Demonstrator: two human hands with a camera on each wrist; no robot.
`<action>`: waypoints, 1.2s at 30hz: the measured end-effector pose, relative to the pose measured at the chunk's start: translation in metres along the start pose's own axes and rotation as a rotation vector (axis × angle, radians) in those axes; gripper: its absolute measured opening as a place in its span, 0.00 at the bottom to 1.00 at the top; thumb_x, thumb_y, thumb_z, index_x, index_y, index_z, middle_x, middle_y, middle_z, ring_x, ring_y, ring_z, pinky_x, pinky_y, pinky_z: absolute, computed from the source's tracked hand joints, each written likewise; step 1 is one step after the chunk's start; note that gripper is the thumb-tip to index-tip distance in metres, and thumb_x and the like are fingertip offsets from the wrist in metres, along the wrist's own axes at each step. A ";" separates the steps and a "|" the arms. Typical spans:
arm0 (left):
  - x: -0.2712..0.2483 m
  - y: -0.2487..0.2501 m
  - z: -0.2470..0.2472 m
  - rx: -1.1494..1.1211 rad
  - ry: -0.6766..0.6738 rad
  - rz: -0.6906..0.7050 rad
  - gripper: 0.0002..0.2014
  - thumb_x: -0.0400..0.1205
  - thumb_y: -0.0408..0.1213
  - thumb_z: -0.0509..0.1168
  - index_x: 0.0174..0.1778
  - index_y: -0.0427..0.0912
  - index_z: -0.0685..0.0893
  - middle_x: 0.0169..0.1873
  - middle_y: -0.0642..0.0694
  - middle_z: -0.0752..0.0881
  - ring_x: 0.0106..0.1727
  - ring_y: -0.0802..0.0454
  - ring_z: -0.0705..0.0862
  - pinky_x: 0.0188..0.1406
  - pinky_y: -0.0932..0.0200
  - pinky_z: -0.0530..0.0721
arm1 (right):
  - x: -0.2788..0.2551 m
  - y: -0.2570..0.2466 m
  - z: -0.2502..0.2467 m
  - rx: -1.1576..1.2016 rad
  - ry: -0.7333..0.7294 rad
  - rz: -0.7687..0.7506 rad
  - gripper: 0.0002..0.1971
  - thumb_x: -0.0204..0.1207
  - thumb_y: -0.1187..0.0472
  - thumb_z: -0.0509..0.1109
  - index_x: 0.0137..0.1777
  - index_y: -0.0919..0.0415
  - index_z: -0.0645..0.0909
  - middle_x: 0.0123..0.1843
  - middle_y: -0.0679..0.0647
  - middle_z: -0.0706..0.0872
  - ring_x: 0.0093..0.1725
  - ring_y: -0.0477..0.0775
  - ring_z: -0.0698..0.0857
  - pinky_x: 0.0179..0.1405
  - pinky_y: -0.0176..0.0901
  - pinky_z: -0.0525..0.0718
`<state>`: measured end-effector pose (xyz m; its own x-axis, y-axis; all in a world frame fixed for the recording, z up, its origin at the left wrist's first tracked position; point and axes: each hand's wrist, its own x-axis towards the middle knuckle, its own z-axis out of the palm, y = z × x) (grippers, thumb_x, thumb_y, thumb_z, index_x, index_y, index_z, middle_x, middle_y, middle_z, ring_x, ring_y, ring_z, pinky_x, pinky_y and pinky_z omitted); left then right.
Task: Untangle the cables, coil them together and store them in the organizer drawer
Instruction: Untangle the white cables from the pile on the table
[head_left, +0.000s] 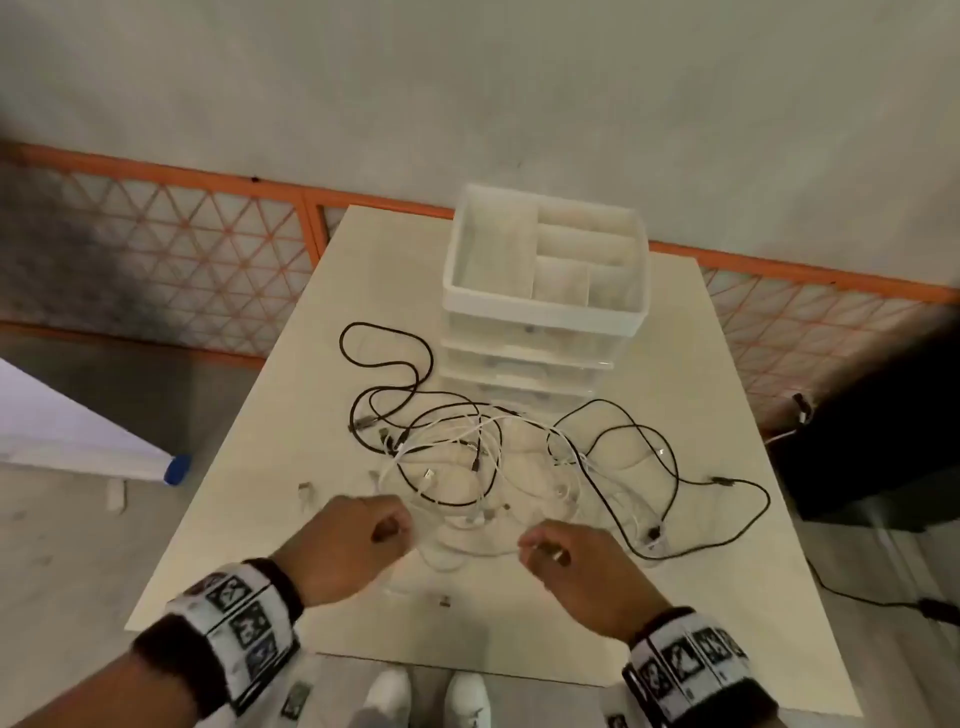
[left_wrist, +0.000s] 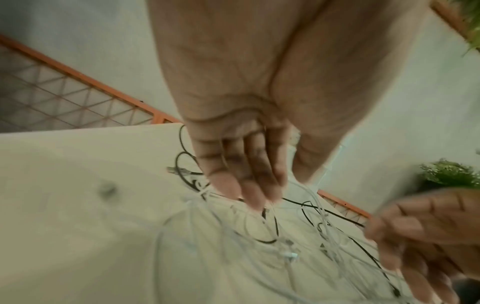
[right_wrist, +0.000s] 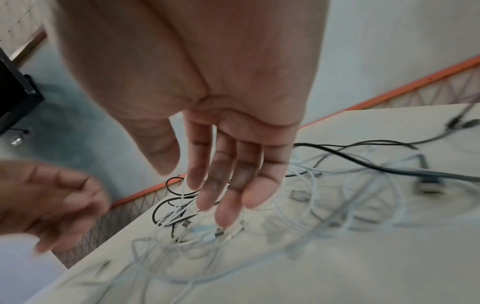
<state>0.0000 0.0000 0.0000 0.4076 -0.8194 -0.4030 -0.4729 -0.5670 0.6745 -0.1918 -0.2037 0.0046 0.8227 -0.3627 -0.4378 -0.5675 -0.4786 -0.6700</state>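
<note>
A tangle of black and white cables lies mid-table in front of a white organizer with stacked clear drawers, all pushed in. One black cable loops out to the far left, another trails right. My left hand hovers over the near left of the tangle; in the left wrist view it has relaxed fingers just above white strands. My right hand hovers over the near right edge, fingers hanging loose above white cable loops. Neither hand grips anything.
Small loose connectors lie at the near left and near the front edge. The beige table has an orange mesh fence behind it. A black box stands at the right, and a white board at the left.
</note>
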 end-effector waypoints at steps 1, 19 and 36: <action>0.020 0.005 0.001 -0.041 0.147 -0.002 0.03 0.82 0.42 0.69 0.44 0.54 0.83 0.42 0.53 0.89 0.38 0.62 0.84 0.44 0.65 0.82 | 0.015 -0.001 0.000 -0.018 0.054 -0.020 0.07 0.83 0.54 0.70 0.52 0.50 0.89 0.43 0.41 0.89 0.38 0.32 0.83 0.44 0.28 0.79; 0.073 0.090 -0.052 -0.037 0.536 0.188 0.06 0.82 0.43 0.69 0.42 0.48 0.89 0.36 0.56 0.89 0.37 0.59 0.83 0.38 0.71 0.78 | 0.089 -0.036 -0.032 -0.281 0.245 0.155 0.11 0.82 0.49 0.61 0.57 0.47 0.82 0.54 0.56 0.90 0.55 0.64 0.87 0.53 0.50 0.86; 0.064 0.036 -0.079 -0.689 0.471 -0.139 0.16 0.88 0.36 0.57 0.38 0.33 0.83 0.42 0.28 0.88 0.34 0.38 0.88 0.55 0.38 0.88 | 0.050 -0.105 -0.106 0.271 0.687 -0.195 0.09 0.84 0.47 0.66 0.53 0.47 0.86 0.45 0.47 0.92 0.43 0.54 0.90 0.53 0.60 0.90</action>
<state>0.0710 -0.0661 0.0472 0.7823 -0.5383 -0.3135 0.1253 -0.3570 0.9257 -0.0946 -0.2562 0.1161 0.6511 -0.7502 0.1152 -0.3137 -0.4042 -0.8592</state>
